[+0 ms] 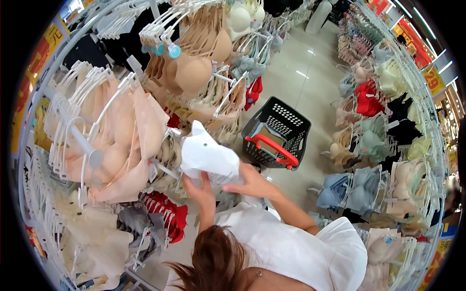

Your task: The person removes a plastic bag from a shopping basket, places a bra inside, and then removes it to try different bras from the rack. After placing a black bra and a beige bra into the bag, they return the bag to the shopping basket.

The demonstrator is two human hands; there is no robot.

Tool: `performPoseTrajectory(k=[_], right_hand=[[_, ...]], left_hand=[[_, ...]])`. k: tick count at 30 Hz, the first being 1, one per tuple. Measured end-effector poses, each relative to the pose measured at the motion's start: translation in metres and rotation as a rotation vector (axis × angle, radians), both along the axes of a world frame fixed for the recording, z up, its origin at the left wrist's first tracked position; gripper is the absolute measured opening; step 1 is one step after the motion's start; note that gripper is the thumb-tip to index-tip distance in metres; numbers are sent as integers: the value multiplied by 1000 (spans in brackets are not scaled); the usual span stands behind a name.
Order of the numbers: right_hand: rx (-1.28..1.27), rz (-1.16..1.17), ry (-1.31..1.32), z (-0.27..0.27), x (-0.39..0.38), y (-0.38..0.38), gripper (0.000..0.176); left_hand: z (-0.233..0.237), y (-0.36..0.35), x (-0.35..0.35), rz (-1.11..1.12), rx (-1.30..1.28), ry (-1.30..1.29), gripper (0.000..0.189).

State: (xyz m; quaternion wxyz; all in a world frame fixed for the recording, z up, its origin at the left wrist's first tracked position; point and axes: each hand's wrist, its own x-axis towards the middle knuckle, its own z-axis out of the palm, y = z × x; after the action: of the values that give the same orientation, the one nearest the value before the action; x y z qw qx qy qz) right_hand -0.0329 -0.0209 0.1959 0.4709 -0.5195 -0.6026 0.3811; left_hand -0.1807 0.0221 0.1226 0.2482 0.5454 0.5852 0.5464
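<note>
Up in front of my chest is a white, soft-looking item (208,154) with a pointed top corner, a small dark spot and faint print along its lower right part. My left hand (200,191) grips its lower left edge, thumb pointing up. On the right-hand edge, my right hand (250,182) pinches it, the thumb along the lower side. Whether it is a garment or a package I cannot tell. Peach-coloured bras on hangers (119,131) hang close to the left, and beige moulded bras (191,72) hang just beyond the item.
A black shopping basket (298,121) with a red handle (276,148) stands on the tiled floor (303,72), with something flat inside. Red garments (167,213) hang low at left. Across the aisle, a long rack carries blue bras (352,189) and other colours.
</note>
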Motion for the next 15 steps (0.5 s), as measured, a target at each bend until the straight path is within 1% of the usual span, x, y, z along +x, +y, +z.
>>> performPoseTrajectory(k=[1,3,4,6,7,8,9,10,11,12,13,15], right_hand=[[-45,2,8,-2,-7,0,54],[-100,-226,-64,-12,5,-1,39],[-138,-327,103,-10,17,-1,27],[-191,-395,283,-10,43,-6,26],[-79,-435,118,-7,54,-11,26],[-218,-503,119,2,68,-20,23],[-190,-567,216,-1,81,-25,17],[-124,-619,239,-4,92,-30,10],[-82,-686,259,-5,102,-33,8],[-92,-790,308,-4,109,-34,8],[-31,-825,417,-5,114,-36,13],[56,-828,716,2,115,-35,23]], left_hand=[[-1,0,-6,-1,-1,2,38],[-1,9,-21,-160,-175,-250,39],[3,11,-26,-160,-173,-248,39],[11,13,-32,-189,-129,62,39],[10,15,-32,-189,-129,57,39],[9,18,-31,-167,-95,62,42],[9,20,-31,-142,-61,69,44],[13,22,-31,-137,-65,70,44],[21,25,-31,-198,75,184,47],[25,28,-30,-260,213,301,49],[19,30,-28,-257,199,307,49],[-12,31,-23,-351,53,-228,50]])
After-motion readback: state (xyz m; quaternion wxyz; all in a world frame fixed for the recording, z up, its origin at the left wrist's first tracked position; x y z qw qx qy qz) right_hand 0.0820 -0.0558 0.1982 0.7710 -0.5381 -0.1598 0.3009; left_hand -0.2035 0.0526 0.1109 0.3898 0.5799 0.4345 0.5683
